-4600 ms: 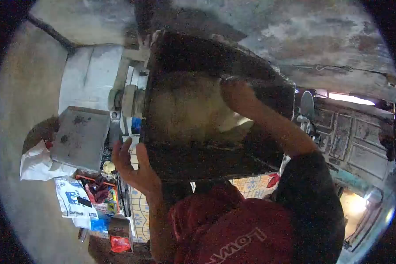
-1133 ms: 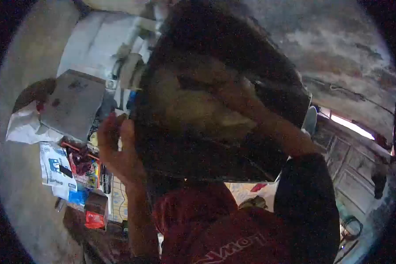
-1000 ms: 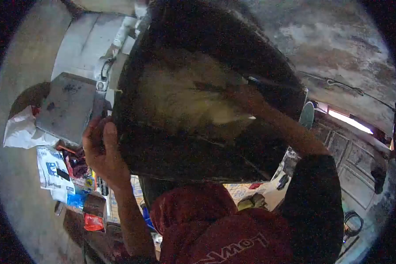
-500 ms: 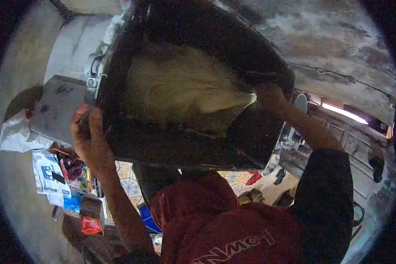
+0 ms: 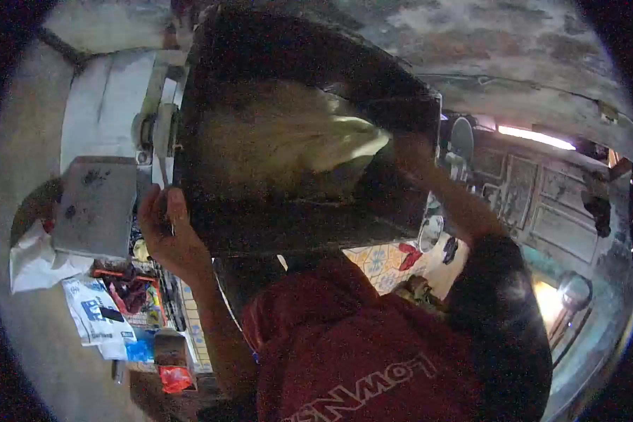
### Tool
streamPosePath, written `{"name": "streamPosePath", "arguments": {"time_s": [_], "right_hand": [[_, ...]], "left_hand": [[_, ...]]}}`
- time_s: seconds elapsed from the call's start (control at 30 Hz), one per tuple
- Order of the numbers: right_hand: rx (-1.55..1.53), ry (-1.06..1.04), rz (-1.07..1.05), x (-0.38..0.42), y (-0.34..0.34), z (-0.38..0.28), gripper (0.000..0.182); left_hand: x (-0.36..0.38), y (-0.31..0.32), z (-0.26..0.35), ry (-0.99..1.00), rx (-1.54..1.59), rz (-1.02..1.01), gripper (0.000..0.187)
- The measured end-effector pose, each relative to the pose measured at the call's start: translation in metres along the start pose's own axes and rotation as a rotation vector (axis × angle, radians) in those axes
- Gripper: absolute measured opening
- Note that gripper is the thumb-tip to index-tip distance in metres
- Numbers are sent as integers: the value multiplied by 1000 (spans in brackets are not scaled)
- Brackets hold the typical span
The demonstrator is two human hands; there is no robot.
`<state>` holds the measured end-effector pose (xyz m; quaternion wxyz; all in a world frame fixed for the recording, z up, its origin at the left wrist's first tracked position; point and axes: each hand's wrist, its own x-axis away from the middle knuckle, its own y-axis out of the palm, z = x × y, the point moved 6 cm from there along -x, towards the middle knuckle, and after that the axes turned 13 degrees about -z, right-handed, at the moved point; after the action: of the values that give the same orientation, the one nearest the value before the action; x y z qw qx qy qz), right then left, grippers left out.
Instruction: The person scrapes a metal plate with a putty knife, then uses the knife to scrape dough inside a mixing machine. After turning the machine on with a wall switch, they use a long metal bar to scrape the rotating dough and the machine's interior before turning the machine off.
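A large dark open box (image 5: 295, 235) fills the upper middle of the head view, its walls tapering toward the top. At its lower left corner, my left hand (image 5: 172, 228) is closed on the rim, thumb and fingers upright at the edge. My right hand (image 5: 411, 151) reaches inside at the right and is dim in shadow, its fingers closed at the narrow tip of a pale fan shape (image 5: 355, 141). That shape spreads leftward across the inside as blurred streaks. I cannot tell what the right hand holds.
Pale metal fittings (image 5: 163, 133) run along the box's left side, near a grey panel (image 5: 95, 204). Lower left lie a printed white bag (image 5: 95, 309) and a red packet (image 5: 174, 378). Patterned floor tiles (image 5: 376, 260) show below. Wooden panels (image 5: 555, 211) stand at the right.
The view has shifted, and the box appears slightly farther left. My left hand sits lower against the rim. The pale fan shape has changed outline and shows brighter folds or patches near my right hand.
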<state>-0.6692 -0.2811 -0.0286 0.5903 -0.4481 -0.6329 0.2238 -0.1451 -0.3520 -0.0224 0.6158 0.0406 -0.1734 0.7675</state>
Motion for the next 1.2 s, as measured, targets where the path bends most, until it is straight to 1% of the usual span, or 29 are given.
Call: {"name": "streamPosePath", "arguments": {"time_s": [0.03,0.1,0.17,0.2,0.27,0.33,0.37,0.4,0.47,0.53,0.6,0.63,0.67,0.7,0.77,0.8,0.83,0.87,0.9,0.93,1.0,1.07,1.17,1.2], "right_hand": [[-73,-128,106,9,18,18,21],[607,-263,151,20,18,-29,25],[927,-229,-64,44,0,-72,30],[904,-144,-289,56,-25,-92,34],[68,401,-512,83,-44,-80,31],[-434,503,-605,95,-28,-74,28],[-627,518,-616,93,-6,-69,27],[-732,493,-607,86,21,-63,26],[-868,397,-519,61,85,-50,24],[-925,254,-362,42,138,-45,22],[-847,106,-279,31,158,-51,20],[-734,36,-283,32,151,-51,19],[-550,-18,-325,36,139,-50,18],[-290,-75,-388,42,123,-51,17],[275,-151,-523,57,83,-76,15],[473,-173,-564,65,61,-98,14],[580,-204,-571,70,46,-116,13],[620,-239,-553,72,40,-130,12],[596,-261,-533,71,45,-136,11],[509,-282,-498,66,60,-134,10],[-193,-277,-450,55,133,-82,10],[-658,-247,-411,29,156,-57,10],[-134,-345,-390,6,165,-41,12],[44,-370,-379,2,165,-37,12]], "left_hand": [[-2,-2,-1,-2,-41,-18,36],[-3,-6,-1,-22,-76,-12,34],[-1,-1,5,-39,-58,-15,33],[-1,0,3,-47,-39,-20,32],[-2,-2,-1,-56,0,-20,32],[-3,-2,0,-48,-5,-51,30],[-2,-2,-1,-51,-10,-62,30],[-2,-3,1,-35,-42,-71,29],[-3,-1,5,-6,-108,-82,28],[-2,1,3,-24,-54,-41,26],[-1,1,1,-25,-25,-22,26],[-2,1,0,-18,-26,-24,26],[-1,0,-1,-14,-28,-36,26],[-1,-1,0,-17,-43,-42,26],[-1,0,4,-20,-67,-56,26],[-1,0,3,-20,-71,-50,26],[-2,-1,2,-17,-77,-46,26],[-2,0,2,-13,-81,-44,26],[-1,1,3,-16,-92,-52,26],[-1,0,5,-21,-102,-51,26],[0,0,2,-25,-79,-42,27],[1,0,1,-17,-7,-24,28],[-2,-1,7,-49,-175,-46,28],[-2,-2,9,-34,-173,-38,28]]}}
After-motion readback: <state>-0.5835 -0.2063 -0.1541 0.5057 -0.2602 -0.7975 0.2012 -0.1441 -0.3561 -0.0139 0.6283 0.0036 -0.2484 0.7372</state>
